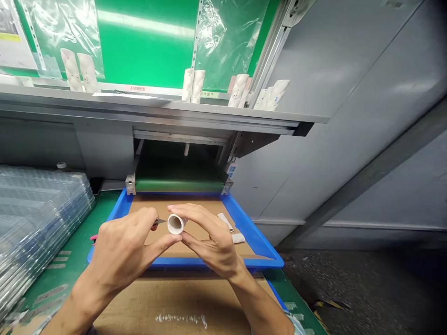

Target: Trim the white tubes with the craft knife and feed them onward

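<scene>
Our right hand (pixel 213 242) is curling around a short white tube (pixel 175 224), holding it up over a blue tray (pixel 195 262), while our left hand (pixel 120 249) is pinching a small knife (pixel 160 221) between thumb and fingers, its blade just beside the tube. Two white scraps (pixel 238 238) are lying on the cardboard liner (pixel 195 223) in the tray, and more white tubes (pixel 193 86) are standing on the shelf (pixel 139 104) above, so we are working on one piece among many. A green belt (pixel 179 186) is sitting below the shelf, and clear plastic trays (pixel 38 218) are stacking up on the counter (pixel 70 232) to our left.
</scene>
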`<act>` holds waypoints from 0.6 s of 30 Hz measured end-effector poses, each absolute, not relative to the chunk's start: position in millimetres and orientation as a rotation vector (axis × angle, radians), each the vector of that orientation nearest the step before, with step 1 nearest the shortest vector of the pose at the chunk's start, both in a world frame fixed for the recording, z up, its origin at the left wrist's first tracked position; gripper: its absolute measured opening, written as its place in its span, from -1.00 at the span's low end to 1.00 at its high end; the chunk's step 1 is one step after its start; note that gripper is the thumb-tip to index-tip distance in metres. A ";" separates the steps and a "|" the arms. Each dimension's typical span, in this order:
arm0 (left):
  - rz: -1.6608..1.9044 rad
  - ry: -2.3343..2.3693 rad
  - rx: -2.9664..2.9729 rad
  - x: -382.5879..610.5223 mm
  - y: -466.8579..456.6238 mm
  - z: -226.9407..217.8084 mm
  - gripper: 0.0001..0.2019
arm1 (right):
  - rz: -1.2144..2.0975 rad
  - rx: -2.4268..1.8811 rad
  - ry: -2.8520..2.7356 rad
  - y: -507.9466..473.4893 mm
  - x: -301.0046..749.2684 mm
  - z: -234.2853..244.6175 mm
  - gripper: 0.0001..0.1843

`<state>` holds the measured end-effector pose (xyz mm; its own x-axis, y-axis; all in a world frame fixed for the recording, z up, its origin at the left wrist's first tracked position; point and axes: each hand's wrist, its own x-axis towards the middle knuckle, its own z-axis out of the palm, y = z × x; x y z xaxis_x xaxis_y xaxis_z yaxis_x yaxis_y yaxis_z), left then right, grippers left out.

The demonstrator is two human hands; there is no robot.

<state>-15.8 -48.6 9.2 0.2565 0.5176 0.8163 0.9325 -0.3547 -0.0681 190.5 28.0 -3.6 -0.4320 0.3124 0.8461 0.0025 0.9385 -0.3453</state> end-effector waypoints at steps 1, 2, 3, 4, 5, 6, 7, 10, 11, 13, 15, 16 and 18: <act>-0.964 -1.314 -1.979 -15.9 -48.2 8.7 -0.48 | 0.347 -0.229 -1.997 28.1 190.7 -3.5 -0.58; -0.957 -1.319 -1.986 -16.0 -47.8 8.4 -0.49 | 0.340 -0.231 -2.002 28.1 191.0 -3.5 -0.58; -0.951 -1.320 -1.992 -16.0 -47.5 8.2 -0.49 | 0.333 -0.229 -2.006 28.2 191.2 -3.4 -0.58; -0.945 -1.321 -1.999 -15.9 -47.2 8.2 -0.49 | 0.329 -0.225 -2.008 28.3 191.4 -3.2 -0.58; -0.939 -1.320 -2.005 -15.9 -47.0 8.4 -0.49 | 0.325 -0.220 -2.009 28.2 191.6 -3.0 -0.57; -0.932 -1.321 -2.010 -16.0 -47.0 8.5 -0.49 | 0.323 -0.215 -2.008 28.1 191.7 -2.8 -0.56; -0.923 -1.323 -2.016 -16.1 -47.2 8.7 -0.49 | 0.319 -0.209 -2.005 28.0 191.8 -2.5 -0.55; -0.899 -1.334 -2.031 -16.7 -47.9 8.8 -0.49 | 0.308 -0.192 -1.999 28.0 191.9 -1.7 -0.54; -0.890 -1.336 -2.035 -16.8 -48.2 8.7 -0.49 | 0.306 -0.188 -1.999 28.1 191.9 -1.6 -0.53; -0.874 -1.340 -2.042 -16.9 -48.5 8.5 -0.50 | 0.301 -0.184 -1.997 28.7 191.8 -1.5 -0.51; -0.859 -1.339 -2.048 -16.3 -48.7 8.6 -0.49 | 0.288 -0.183 -1.999 29.5 191.7 -1.8 -0.51; -0.858 -1.335 -2.058 -15.9 -48.7 8.9 -0.49 | 0.278 -0.180 -2.000 29.8 191.6 -2.3 -0.52; -0.884 -1.322 -2.109 -15.2 -48.7 10.1 -0.50 | 0.265 -0.179 -2.004 30.3 191.2 -3.9 -0.55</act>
